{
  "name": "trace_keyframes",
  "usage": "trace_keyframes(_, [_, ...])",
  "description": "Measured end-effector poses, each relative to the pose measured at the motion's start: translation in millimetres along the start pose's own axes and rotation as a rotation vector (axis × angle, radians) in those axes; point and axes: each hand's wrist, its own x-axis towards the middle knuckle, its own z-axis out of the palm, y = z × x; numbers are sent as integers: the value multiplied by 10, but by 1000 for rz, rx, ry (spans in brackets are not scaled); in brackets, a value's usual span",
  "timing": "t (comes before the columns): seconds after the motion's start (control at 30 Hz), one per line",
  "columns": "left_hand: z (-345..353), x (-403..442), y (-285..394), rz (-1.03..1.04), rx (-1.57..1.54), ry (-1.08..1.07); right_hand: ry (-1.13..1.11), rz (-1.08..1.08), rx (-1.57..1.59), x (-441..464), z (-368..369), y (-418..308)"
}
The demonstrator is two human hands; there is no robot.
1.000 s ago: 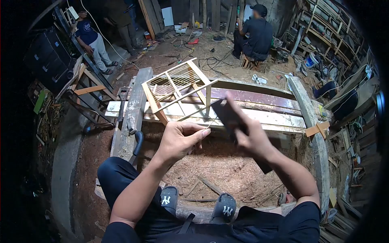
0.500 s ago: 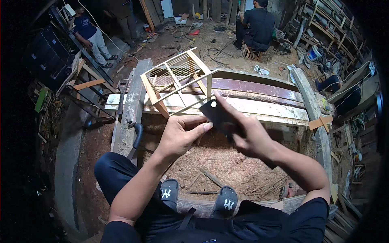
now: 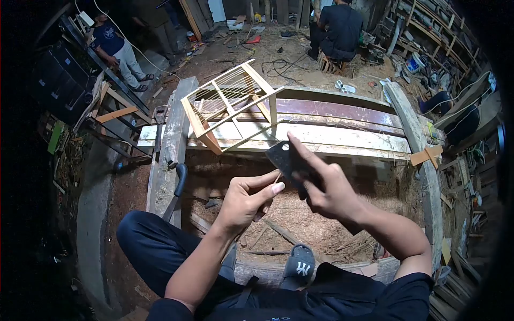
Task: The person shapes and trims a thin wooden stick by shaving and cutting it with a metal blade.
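My left hand [image 3: 247,202] pinches a thin wooden stick [image 3: 278,177] between thumb and fingers; its lower length seems to run back along my forearm. My right hand [image 3: 331,188] is wrapped around a broad dark knife blade [image 3: 279,156] with a round hole near its end. The forefinger stretches along the blade's upper side. The blade's near edge is close to the stick's tip, and I cannot tell whether they touch. Beyond my hands, a small wooden frame [image 3: 212,143] strung with several thin rods rests tilted on the planks.
Long white planks [image 3: 342,140] lie between two heavy beams [image 3: 172,140]. A dark-handled tool [image 3: 181,179] leans at the left beam. Shavings [image 3: 305,214] cover the ground below. One person [image 3: 340,32] sits with their back turned; another [image 3: 115,48] is at the far left.
My left hand has dropped slightly, and more of the stick shows. The blade has moved a little lower with my right hand. The whole view has shifted slightly.
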Motion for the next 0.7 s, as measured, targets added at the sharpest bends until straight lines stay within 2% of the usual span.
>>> trace_keyframes(0.03, [9, -2, 5, -3, -1, 1, 37, 44, -22, 38, -40, 45])
trace_keyframes(0.13, [11, 3, 32, 0, -67, -4, 24, 454, 12, 128, -121, -115])
trace_keyframes(0.17, [-18, 9, -12, -7, -66, 2, 22, 211, 4, 54, -11, -2])
trace_keyframes(0.23, [-28, 18, -33, -14, -73, -30, -98, 141, 56, -50, 61, -95])
trace_keyframes(0.27, [-22, 17, -25, -15, -70, -31, -94, 142, 58, -28, 43, -98])
trace_keyframes(0.33, [5, -6, 0, -36, -231, -86, 6, 322, 18, 60, -42, -70])
trace_keyframes(0.37, [18, -9, 16, -57, -212, -94, 9, 434, 22, 105, -95, -126])
trace_keyframes(0.4, [22, -1, 7, -54, -210, -96, 12, 431, 21, 65, -45, -88])
trace_keyframes(0.43, [25, -1, -14, -86, -227, -80, 4, 245, 20, -21, 53, -21])
trace_keyframes(0.5, [-5, -26, 9, -153, -222, -119, -10, 69, 11, -79, 130, -18])
trace_keyframes(0.53, [-36, -27, -13, -157, -225, -120, -11, 74, 10, -49, 76, -37])
trace_keyframes(0.6, [-79, -12, -79, -109, -367, -250, 15, 427, 31, 80, -71, -78])
trace_keyframes(0.67, [-70, -17, -42, -130, -358, -242, 44, 386, 32, 73, -29, -80])
trace_keyframes(0.7, [-82, -30, -36, -152, -339, -228, -4, 291, 62, 7, 38, -89])
